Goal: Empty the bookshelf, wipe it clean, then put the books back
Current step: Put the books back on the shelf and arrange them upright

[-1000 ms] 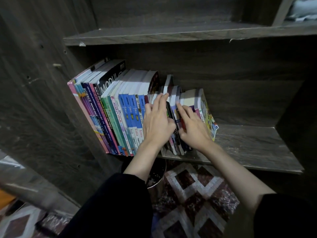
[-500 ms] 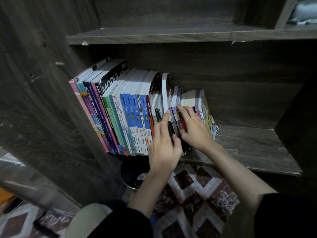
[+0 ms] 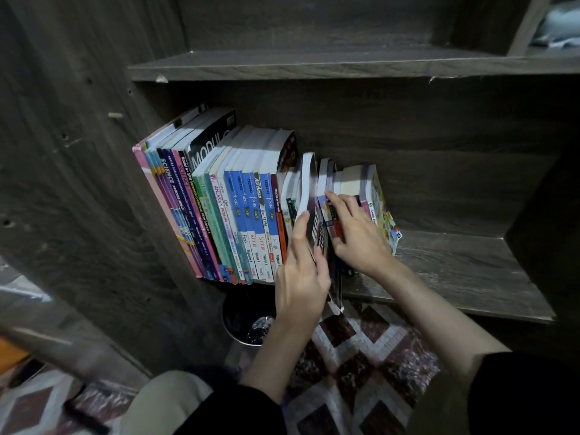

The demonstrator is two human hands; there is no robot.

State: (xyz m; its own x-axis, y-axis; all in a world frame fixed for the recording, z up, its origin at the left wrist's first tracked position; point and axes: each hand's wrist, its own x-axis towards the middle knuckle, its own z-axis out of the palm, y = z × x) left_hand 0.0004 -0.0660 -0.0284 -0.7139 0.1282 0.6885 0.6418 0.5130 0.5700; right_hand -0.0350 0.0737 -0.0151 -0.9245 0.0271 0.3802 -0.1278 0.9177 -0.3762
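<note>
A row of books (image 3: 238, 211) stands leaning on the dark wooden shelf (image 3: 455, 271), packed against its left wall. My left hand (image 3: 303, 277) grips a thin dark-covered book (image 3: 310, 196) in the middle of the row, and the book sticks out past the shelf's front edge. My right hand (image 3: 357, 233) lies flat against the spines of the small books (image 3: 354, 186) just to the right, fingers spread, holding them back. A colourful book (image 3: 384, 211) ends the row on the right.
The shelf's right half is bare wood. Another shelf board (image 3: 345, 64) runs above. Below the shelf a dark round bin (image 3: 248, 321) stands on a patterned red and white floor mat (image 3: 361, 365). The cupboard's side panel (image 3: 78, 183) rises at the left.
My left hand has slid down from the tops of the books, closed on the thin dark book and drawn it forward and out of the row. My right hand stays pressed on the neighbouring books.
</note>
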